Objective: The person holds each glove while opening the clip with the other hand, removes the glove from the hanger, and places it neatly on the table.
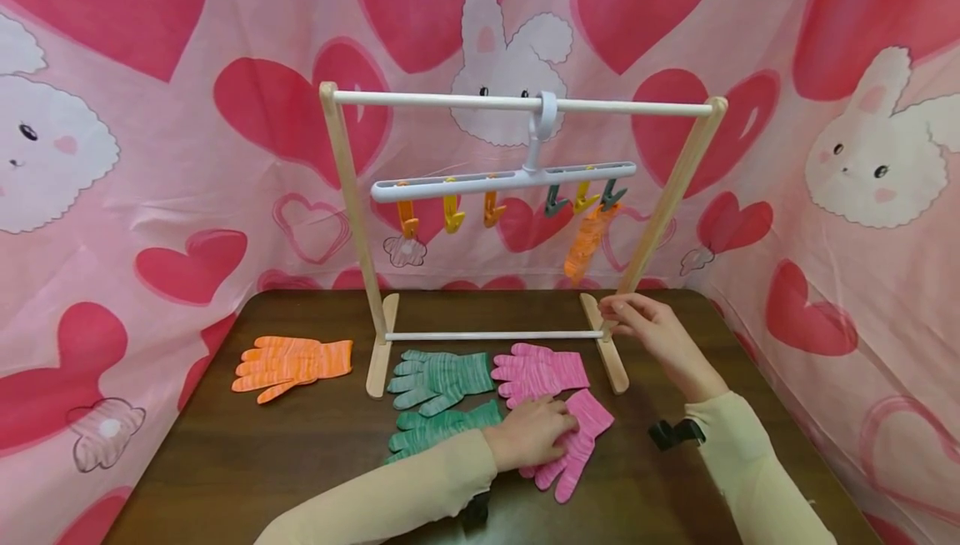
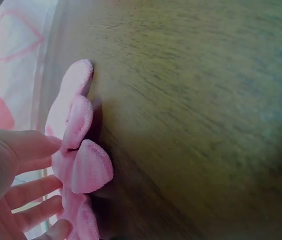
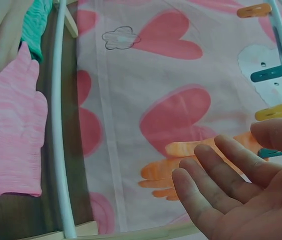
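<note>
My left hand lies over the nearer pink glove, fingertips resting on its knit. In the left wrist view the thumb and fingers are spread apart against that pink glove. My right hand is raised by the right foot of the wooden rack, holding nothing. Its fingers are loosely bent in the right wrist view, below the orange glove that hangs from a dark clip at the hanger's right end. A second pink glove lies flat behind the nearer one.
Two green gloves lie left of the pink ones, and an orange glove lies at the far left. The rack's top bar carries a white hanger with several clips. A low white bar joins the rack's feet.
</note>
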Demonstrator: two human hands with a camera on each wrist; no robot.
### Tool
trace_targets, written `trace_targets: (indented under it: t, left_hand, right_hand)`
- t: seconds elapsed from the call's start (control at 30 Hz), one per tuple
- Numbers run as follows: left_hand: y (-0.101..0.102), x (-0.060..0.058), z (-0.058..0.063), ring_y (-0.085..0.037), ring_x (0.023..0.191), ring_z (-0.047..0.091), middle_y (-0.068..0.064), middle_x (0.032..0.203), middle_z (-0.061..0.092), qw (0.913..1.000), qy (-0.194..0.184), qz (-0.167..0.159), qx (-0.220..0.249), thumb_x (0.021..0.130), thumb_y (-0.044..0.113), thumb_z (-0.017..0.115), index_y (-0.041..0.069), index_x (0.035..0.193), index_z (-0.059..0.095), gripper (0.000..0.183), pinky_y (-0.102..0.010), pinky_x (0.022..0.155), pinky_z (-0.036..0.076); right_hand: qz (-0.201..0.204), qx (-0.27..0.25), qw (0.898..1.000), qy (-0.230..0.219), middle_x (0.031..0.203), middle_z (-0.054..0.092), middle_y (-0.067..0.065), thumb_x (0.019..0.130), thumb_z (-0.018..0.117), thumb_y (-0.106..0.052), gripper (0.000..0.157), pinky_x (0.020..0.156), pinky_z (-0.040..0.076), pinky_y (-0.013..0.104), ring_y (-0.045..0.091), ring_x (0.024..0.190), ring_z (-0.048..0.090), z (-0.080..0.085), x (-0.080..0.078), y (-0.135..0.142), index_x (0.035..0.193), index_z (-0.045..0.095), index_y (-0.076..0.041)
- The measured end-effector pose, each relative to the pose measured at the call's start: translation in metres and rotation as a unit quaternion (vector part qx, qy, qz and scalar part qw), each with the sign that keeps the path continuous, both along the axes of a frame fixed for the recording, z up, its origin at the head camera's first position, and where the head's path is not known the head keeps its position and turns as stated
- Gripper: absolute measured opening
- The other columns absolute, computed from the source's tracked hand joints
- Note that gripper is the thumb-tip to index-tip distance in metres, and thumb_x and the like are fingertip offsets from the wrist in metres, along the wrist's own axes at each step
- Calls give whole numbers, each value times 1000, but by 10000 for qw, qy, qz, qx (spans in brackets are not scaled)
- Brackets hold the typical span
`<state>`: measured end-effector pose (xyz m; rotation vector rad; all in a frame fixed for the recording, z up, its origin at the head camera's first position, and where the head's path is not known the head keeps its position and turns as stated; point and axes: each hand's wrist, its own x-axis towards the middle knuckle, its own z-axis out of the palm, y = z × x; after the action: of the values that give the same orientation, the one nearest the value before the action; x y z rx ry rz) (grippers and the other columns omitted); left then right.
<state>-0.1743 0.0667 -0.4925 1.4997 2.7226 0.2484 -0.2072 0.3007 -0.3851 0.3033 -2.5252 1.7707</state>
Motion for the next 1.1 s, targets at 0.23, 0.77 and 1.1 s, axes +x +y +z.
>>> trace_targets:
  t: [0.23,0.77,1.1]
  left_hand:
    - [0,-15,7,-8,97,62,3,109,70,9980,-87,114,611,97,27,74,17,119,74,24,-20,80,50]
    - [-11,-46,36,-18,114,65,-3,120,71,9593,-1117,1360,2209,101,20,67,13,119,72,21,-31,94,53]
    - [-21,-51,37,-18,114,65,-2,118,71,9584,-1060,1513,2177,100,20,68,14,119,73,21,-30,91,54]
  right_hand:
    - [-117,-18,9998,186,116,70,-9,111,53,-28,49,94,53,21,-1,105,67,21,-11,-2,134,55,15]
    - [-1349,172,9851,1049,147,52,28,109,50,-23,52,102,52,30,13,114,62,69,-67,-32,150,43,8]
    - [-1844,-345,9767,1043,159,41,23,108,52,-26,59,122,31,47,36,148,39,96,-100,-44,158,35,1]
